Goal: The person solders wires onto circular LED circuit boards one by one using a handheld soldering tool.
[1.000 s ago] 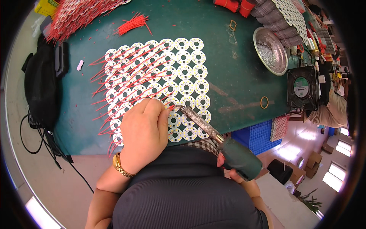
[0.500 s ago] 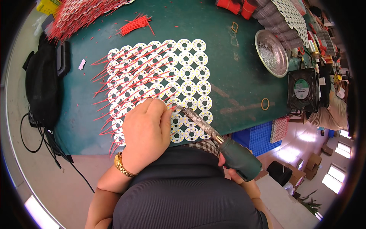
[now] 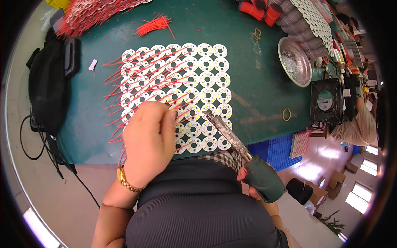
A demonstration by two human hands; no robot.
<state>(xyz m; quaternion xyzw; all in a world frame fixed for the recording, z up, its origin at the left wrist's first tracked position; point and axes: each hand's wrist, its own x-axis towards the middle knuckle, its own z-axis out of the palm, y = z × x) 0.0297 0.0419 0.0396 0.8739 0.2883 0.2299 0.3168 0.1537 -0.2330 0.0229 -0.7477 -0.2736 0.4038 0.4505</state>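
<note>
My left hand (image 3: 151, 138), a gold watch on its wrist, hovers over the lower left of a panel of round white LED boards (image 3: 202, 80). Its thumb and fingers are pinched together, with red wire ends (image 3: 177, 106) showing at the fingertips. How many wires it holds is hidden. On the right, my right hand (image 3: 253, 191) grips the dark green handle of a soldering iron (image 3: 266, 182). The iron's tip is over a board in the panel's lower rows, apart from the left fingers. Many thin red wires (image 3: 118, 96) lie slanting across the panel's left and middle boards.
Loose red wires (image 3: 153, 25) lie in a bundle beyond the panel. A heap of wired boards (image 3: 89, 16) is at the far left. On the right are a metal bowl (image 3: 305, 68), a black fan (image 3: 326, 99) and a rubber band (image 3: 286, 115). A black bag (image 3: 47, 91) sits left.
My left hand has drawn back leftward from the iron's tip. The iron has shifted slightly rightward, and its tip and the fingers are farther apart. The view has shifted a little.
</note>
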